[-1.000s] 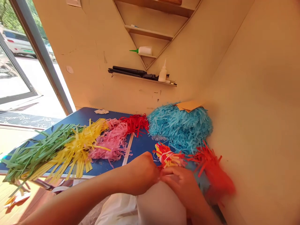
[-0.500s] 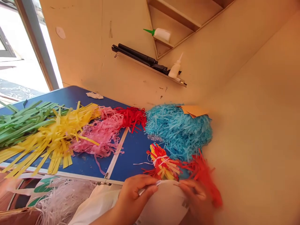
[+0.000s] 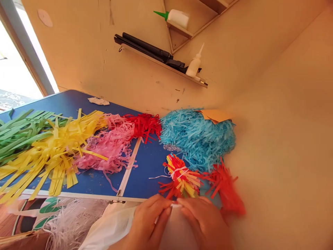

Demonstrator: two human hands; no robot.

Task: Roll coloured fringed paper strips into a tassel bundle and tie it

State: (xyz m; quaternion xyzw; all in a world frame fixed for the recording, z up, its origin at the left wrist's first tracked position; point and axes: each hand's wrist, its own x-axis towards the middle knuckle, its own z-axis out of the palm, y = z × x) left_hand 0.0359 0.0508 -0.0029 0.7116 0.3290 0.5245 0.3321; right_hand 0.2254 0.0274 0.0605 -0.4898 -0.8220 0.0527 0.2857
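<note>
My left hand (image 3: 149, 218) and my right hand (image 3: 205, 222) meet at the table's near edge, fingers pinched together on a thin white strip (image 3: 176, 205) between them. Just beyond them lies a tied bundle of red and yellow paper strips (image 3: 180, 177) with a white thread round its middle. An orange-red paper tassel (image 3: 226, 191) lies to the right of it. White cloth (image 3: 114, 227) covers my lap below the hands.
On the blue table (image 3: 145, 170) lie heaps of shredded paper: green (image 3: 18, 132), yellow (image 3: 54, 149), pink (image 3: 109, 149), red (image 3: 144, 125) and light blue (image 3: 200, 135). Glue bottles (image 3: 194, 66) stand on wall shelves. A wall closes the right side. White shreds (image 3: 70, 218) lie below the table.
The view has swung left and down. My hands drew back from the bundle to the table's edge and now pinch closer together on the white strip.
</note>
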